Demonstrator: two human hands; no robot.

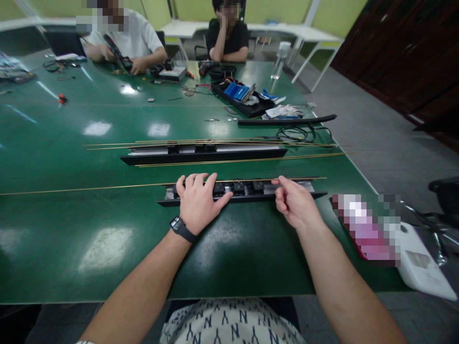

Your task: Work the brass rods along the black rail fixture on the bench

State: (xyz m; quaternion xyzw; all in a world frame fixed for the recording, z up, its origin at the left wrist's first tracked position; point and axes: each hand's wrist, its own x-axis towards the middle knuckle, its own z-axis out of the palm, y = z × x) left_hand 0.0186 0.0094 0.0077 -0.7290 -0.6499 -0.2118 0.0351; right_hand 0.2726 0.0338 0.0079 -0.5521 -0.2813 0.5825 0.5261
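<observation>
In front of me lies a long black metal channel (pixel 247 198) with a silvery inside and several black blocks (pixel 238 187) in it. A thin brass-coloured rod (pixel 107 187) runs along its far edge and reaches far out to the left. My left hand (pixel 199 200) rests across the channel's left part, its fingers spread over the far edge and the thumb toward the near side. Over the right part, my right hand (pixel 292 198) is closed, with thumb and index finger pinching the rod near its right end.
Behind lies a second black channel (pixel 204 155) with more thin rods (pixel 244 160) around it. Farther back are a black strip (pixel 287 120), a coiled cable (pixel 296 134) and a black tray (pixel 247 109). A white object (pixel 425 267) lies at right. Two people sit across the table.
</observation>
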